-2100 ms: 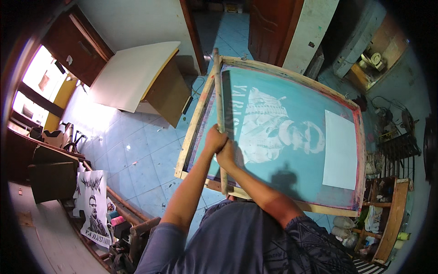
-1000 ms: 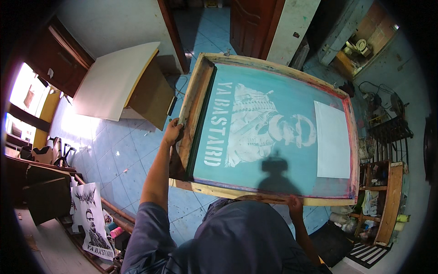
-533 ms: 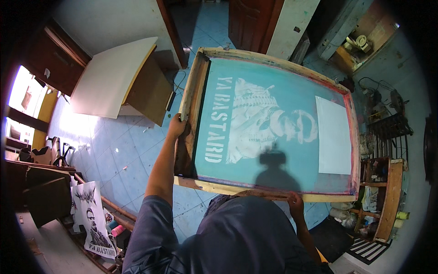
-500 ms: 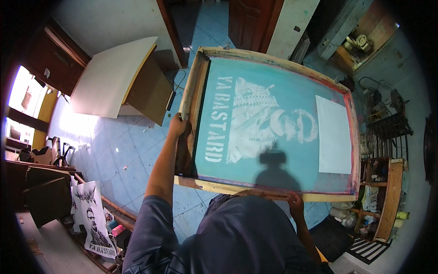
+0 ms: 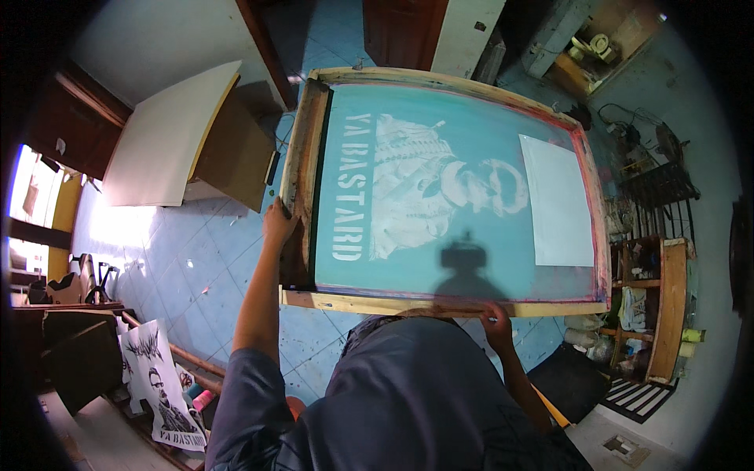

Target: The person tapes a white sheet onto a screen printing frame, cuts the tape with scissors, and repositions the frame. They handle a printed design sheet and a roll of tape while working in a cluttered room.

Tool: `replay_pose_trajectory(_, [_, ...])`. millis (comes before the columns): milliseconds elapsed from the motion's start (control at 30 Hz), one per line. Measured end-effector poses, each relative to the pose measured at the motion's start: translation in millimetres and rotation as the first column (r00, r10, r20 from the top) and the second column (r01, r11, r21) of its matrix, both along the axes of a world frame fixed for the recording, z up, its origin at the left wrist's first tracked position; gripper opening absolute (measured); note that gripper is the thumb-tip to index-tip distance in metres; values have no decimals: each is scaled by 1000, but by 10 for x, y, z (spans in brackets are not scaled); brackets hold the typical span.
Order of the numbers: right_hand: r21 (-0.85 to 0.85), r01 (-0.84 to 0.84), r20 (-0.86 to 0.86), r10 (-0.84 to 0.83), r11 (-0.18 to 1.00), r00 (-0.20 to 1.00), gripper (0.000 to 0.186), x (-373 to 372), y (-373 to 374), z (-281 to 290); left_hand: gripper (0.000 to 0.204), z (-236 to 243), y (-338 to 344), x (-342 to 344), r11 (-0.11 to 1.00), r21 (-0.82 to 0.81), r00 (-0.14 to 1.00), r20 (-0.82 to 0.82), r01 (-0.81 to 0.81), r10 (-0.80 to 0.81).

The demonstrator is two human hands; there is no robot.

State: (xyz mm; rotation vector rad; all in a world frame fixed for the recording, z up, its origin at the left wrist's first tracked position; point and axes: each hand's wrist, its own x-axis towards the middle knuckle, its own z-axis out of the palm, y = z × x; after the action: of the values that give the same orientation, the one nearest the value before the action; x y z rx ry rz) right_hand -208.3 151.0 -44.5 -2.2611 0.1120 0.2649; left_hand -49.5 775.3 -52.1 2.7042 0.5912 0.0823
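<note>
A large silk-screen frame (image 5: 393,304) of paint-stained wood is held in front of me at waist height. Its teal mesh (image 5: 408,275) carries a pale stencil of a person's bust and a row of block letters, both turned sideways. A blank white sheet (image 5: 558,204) lies against the right part of the mesh. My left hand (image 5: 280,223) is closed around the frame's left side. At the near edge, right of my body, my right hand (image 5: 496,323) grips the wood, with part of its fingers hidden. The shadow of my head falls on the mesh.
Far left stands a table with a large white board (image 5: 165,141) on top. A printed poster (image 5: 161,385) hangs at lower left beside a wooden rail. On the right are a cluttered wooden shelf (image 5: 671,306) and a metal rack (image 5: 664,184). Blue tiles (image 5: 204,275) cover the floor.
The view has turned slightly, so the surroundings sit further left. The frame has tilted a little, its near edge now higher in the picture. Both hands keep their hold.
</note>
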Motion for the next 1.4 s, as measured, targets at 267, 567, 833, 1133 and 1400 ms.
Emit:
replay_pose_trajectory(267, [-30,-70,70,72,997,995,39,-85,-17,138,71,30,-384,-935,995,28,994,-29,-100,101])
replay_pose_trajectory(567, [55,-254,28,253,966,967,40,181,-370,169,56,83,-543,-1002,962,-2,948,-176,-272,267])
replay_pose_trajectory(833, [2,-443,57,442,897,895,37,524,-773,359,72,49,-1088,-1960,817,1,795,230,-576,561])
replay_pose_trajectory(1133, [42,-881,216,856,472,469,38,367,11,587,62,-752,-3482,-5321,676,-310,684,-612,-669,397])
replay_pose_trajectory(1400, [23,-995,155,983,98,100,38,-439,1101,638,59,-1291,-5782,-7557,55,-389,337,-707,-919,622])
